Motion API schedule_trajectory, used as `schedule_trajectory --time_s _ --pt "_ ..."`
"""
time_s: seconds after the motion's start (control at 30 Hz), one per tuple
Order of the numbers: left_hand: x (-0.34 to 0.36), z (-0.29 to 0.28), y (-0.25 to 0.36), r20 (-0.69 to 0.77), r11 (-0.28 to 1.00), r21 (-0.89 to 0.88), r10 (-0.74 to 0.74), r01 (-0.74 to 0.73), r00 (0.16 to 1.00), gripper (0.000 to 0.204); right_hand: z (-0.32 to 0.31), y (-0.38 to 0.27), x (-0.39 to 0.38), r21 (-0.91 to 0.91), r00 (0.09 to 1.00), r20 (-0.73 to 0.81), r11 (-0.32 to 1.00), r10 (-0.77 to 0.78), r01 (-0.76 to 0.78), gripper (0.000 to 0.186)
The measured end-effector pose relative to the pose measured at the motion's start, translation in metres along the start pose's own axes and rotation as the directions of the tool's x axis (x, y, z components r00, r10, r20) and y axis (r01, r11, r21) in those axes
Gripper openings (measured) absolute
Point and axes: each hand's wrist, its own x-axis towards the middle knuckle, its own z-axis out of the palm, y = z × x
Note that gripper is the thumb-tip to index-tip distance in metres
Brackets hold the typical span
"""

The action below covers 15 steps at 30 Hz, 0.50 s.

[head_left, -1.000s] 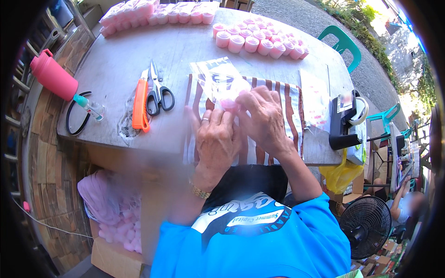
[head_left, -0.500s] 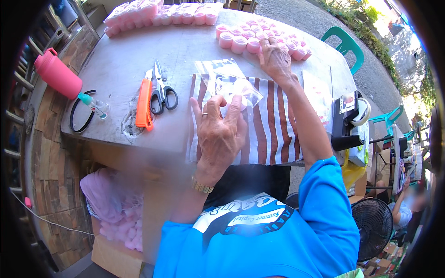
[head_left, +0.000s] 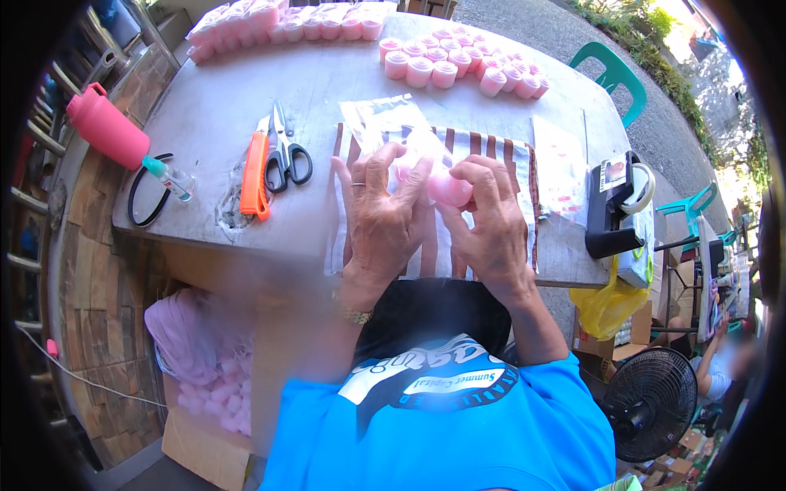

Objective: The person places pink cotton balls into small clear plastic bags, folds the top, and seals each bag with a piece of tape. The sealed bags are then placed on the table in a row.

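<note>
My left hand (head_left: 383,214) pinches the mouth of a clear plastic bag (head_left: 378,119) above a brown-and-white striped cloth (head_left: 438,245). Something pink shows in the bag by its fingertips, partly hidden. Between the thumb and fingers of my right hand (head_left: 494,217) is a small pink cylinder (head_left: 449,190), held up against the bag's opening. Similar pink cylinders (head_left: 419,72) with swirled tops stand in a close group at the far right of the table.
Filled packs of pink cylinders (head_left: 286,24) line the far edge. Scissors (head_left: 286,155) and an orange cutter (head_left: 256,176) lie left of the cloth, past them a small bottle (head_left: 172,182) and pink tumbler (head_left: 108,127). A black tape dispenser (head_left: 610,213) stands right, near clear bags (head_left: 561,164).
My right hand has come back from the far group with one pink cylinder and brought it to the bag. The left hand stays at the bag.
</note>
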Motion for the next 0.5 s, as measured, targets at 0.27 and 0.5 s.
schedule_trajectory --time_s 0.27,0.5 --pt "0.000 0.006 -0.008 -0.053 0.984 -0.176 -0.022 0.013 0.998 0.028 0.014 -0.003 -0.011 -0.181 0.993 0.012 0.976 -0.118 0.119 0.029" --pt "-0.003 0.009 -0.012 -0.031 0.969 -0.247 -0.005 -0.002 1.000 0.031 0.024 0.010 0.000 -0.064 0.993 -0.081 0.994 0.085 -0.090 0.034"
